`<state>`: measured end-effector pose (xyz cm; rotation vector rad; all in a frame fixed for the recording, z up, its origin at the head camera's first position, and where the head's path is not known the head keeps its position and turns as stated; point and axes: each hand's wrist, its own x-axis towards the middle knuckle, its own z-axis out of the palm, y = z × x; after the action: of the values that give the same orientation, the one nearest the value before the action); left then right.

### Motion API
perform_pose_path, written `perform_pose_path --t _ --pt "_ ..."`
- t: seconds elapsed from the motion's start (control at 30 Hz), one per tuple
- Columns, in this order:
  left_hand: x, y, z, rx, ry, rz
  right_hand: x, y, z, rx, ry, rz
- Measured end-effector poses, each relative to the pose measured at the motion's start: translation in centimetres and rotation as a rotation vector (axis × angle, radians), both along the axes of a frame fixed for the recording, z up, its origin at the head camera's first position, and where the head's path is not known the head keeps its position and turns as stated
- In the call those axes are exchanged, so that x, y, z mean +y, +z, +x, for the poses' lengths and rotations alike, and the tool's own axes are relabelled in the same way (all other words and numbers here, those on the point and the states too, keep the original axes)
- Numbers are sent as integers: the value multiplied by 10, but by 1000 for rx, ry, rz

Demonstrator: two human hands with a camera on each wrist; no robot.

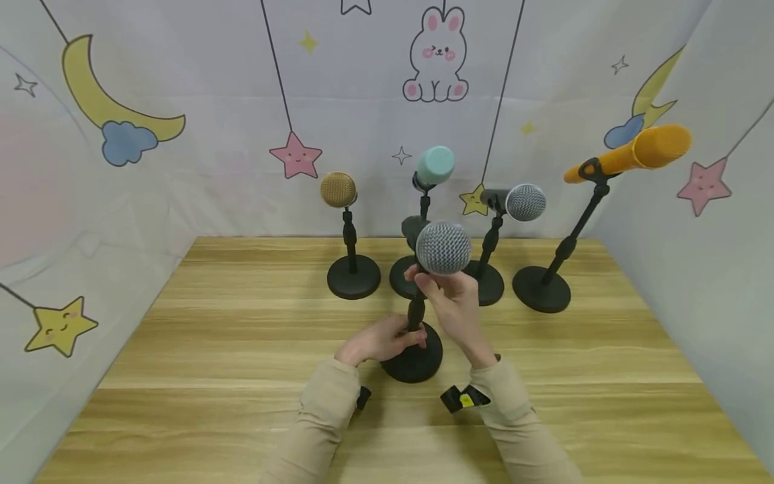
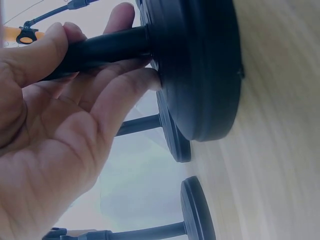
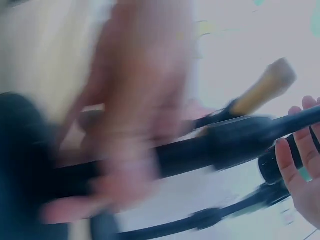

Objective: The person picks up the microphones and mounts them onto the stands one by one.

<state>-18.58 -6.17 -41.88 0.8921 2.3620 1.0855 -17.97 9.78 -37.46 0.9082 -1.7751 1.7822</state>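
Note:
A black microphone stand (image 1: 416, 310) carries a microphone with a silver mesh head (image 1: 444, 247) tilted toward me. Low on its pole, just above the round base (image 1: 416, 366), my left hand (image 1: 383, 337) curls its fingers and thumb around it. In the left wrist view, fingertips of that hand (image 2: 65, 125) reach right to the base (image 2: 200, 70). Higher up, under the microphone head, my right hand (image 1: 455, 308) pinches the top of the stand. In the right wrist view the right hand (image 3: 306, 165) appears at the edge, while the left is motion-blurred.
Behind stand several more microphones: a gold one (image 1: 338, 189), a mint one (image 1: 436, 165), a silver-headed one (image 1: 525, 203) and an orange one (image 1: 635, 151) on a taller, slanting stand. The wooden table (image 1: 230, 323) meets a printed cloth backdrop (image 1: 230, 188).

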Motion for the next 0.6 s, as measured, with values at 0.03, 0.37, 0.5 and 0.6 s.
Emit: perform_pose_path --t 0.03,0.37,0.5,0.6 --pt "0 0 0 -1 4 2 -1 8 -2 17 -4 -8" --pt "-1 0 -1 -29 11 70 -2 34 -6 29 -10 -4" --pt "2 3 1 -67 41 244 -2 34 -6 32 -6 0" --pt "5 5 2 -46 96 379 -2 34 -6 36 -6 2"
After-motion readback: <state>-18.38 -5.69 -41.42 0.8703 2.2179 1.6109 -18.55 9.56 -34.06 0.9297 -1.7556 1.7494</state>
